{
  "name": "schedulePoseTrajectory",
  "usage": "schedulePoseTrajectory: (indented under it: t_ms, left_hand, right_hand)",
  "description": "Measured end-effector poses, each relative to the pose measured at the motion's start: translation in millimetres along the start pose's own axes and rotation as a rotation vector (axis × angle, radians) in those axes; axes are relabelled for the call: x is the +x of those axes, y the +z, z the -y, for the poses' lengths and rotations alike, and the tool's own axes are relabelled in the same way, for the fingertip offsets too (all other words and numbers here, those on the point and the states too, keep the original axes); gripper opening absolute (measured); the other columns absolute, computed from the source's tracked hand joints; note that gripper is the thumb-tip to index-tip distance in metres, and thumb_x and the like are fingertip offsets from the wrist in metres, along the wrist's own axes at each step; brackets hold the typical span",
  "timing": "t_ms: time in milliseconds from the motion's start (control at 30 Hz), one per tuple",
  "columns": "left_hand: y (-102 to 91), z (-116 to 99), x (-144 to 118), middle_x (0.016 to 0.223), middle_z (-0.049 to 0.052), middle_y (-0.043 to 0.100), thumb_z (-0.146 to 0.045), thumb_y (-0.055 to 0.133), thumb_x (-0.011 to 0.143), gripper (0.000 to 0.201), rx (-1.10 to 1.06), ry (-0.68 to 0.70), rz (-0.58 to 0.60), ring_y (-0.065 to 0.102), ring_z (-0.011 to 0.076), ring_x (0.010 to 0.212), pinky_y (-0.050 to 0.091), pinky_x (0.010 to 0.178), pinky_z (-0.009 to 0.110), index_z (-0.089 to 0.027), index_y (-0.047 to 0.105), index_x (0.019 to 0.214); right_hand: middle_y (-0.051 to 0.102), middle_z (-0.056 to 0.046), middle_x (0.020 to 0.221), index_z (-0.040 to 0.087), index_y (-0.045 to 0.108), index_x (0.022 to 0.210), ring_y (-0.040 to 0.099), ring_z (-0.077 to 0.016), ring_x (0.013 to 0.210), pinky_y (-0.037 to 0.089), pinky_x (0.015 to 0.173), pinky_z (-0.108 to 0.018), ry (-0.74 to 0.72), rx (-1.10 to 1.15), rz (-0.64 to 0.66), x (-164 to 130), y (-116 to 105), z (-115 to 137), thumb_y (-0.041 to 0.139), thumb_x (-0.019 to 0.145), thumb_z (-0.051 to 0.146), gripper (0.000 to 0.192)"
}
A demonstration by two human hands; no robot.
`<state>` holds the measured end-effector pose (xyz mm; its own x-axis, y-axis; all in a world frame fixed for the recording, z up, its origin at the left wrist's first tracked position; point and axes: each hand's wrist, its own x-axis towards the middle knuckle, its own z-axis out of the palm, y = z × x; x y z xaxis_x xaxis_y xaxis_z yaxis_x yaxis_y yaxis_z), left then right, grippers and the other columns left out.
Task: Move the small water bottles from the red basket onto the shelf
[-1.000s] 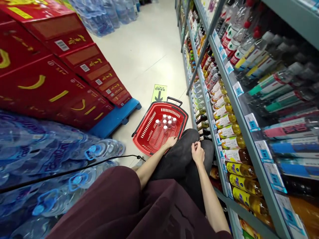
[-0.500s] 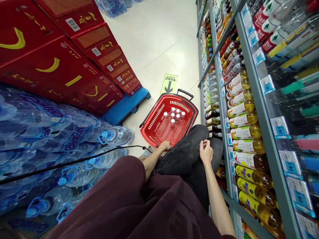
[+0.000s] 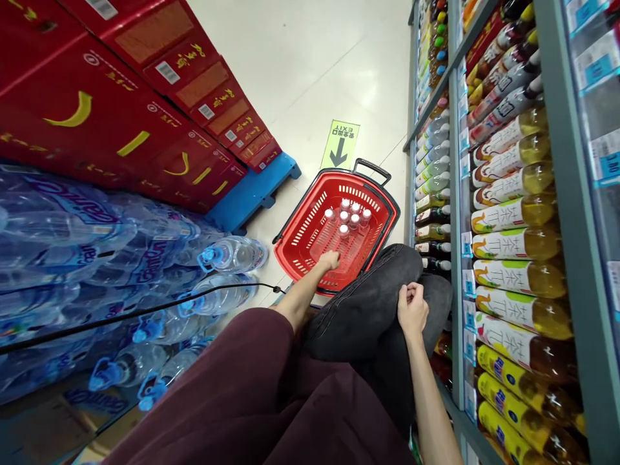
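A red plastic shopping basket (image 3: 290, 248) with black handles stands on the floor ahead of my knees. Inside it, several small clear bottles (image 3: 343, 230) with white caps stand upright, grouped toward the far side. My left hand (image 3: 330, 259) is over the near part of the basket, apart from the bottles. Its back faces me and its fingers point down out of sight, so whether they hold anything is hidden. My right hand (image 3: 413, 309) rests on my right knee in dark trousers (image 3: 372, 297), fingers curled in, with nothing visible in them.
Shelves (image 3: 455, 129) of bottled drinks (image 3: 523, 278) with price tags run close along the right. Large water bottles (image 3: 232, 253) are stacked at left, beside red cartons (image 3: 194, 142) on a blue pallet (image 3: 261, 194). A green exit sign (image 3: 340, 143) marks the floor. A black cord (image 3: 145, 313) crosses the left side.
My left hand has moved forward from the basket's near rim to over its inside. My right hand stays on the knee. The view has shifted a little.
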<state>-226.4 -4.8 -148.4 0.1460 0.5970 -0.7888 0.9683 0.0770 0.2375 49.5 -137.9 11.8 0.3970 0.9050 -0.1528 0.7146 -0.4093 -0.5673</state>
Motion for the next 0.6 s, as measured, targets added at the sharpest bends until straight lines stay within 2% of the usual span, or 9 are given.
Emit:
schedulePoseTrajectory:
  t_ms: [167,267,467,600]
  left_hand:
    - [-48.6,-8,49,0.143,0.020,0.058,-0.024,0.050,0.101,0.045,-0.015,0.056,-0.237,0.058,0.0279,0.133,0.048,0.112,0.039,-0.013,0.054,0.145]
    - [-71.5,-8,79,0.153,0.023,0.045,-0.015,0.051,0.096,0.058,-0.002,0.073,-0.302,0.049,0.0304,0.141,0.042,0.119,0.042,-0.010,0.045,0.153]
    - [-89.8,0,117,0.168,0.017,0.027,0.002,0.053,0.082,0.080,0.041,0.138,-0.259,0.043,0.0300,0.146,0.036,0.123,0.042,-0.018,0.042,0.159]
    - [-93.5,-1,134,0.170,0.018,0.026,0.003,0.055,0.079,0.078,0.063,0.182,-0.193,0.042,0.0310,0.148,0.033,0.125,0.041,-0.014,0.049,0.155]
  right_hand:
    - [0.067,-0.002,0.069,0.022,0.058,0.098,0.064,-0.0211,0.060,0.038,0.063,-0.028,0.005,-0.023,-0.033,1,5,-1,0.041,0.100,0.059,0.041]
    - [0.066,-0.002,0.067,0.022,0.057,0.095,0.063,-0.0205,0.058,0.039,0.061,-0.028,0.004,-0.035,-0.042,2,7,-1,0.041,0.101,0.057,0.039]
    - [0.058,0.001,0.058,0.024,0.052,0.085,0.058,-0.0178,0.050,0.038,0.057,-0.027,0.001,-0.043,-0.071,6,8,-1,0.041,0.101,0.053,0.035]
    - [0.056,0.002,0.057,0.024,0.053,0.084,0.057,-0.0172,0.049,0.039,0.056,-0.027,-0.006,-0.056,-0.074,7,8,-2,0.041,0.102,0.052,0.035]
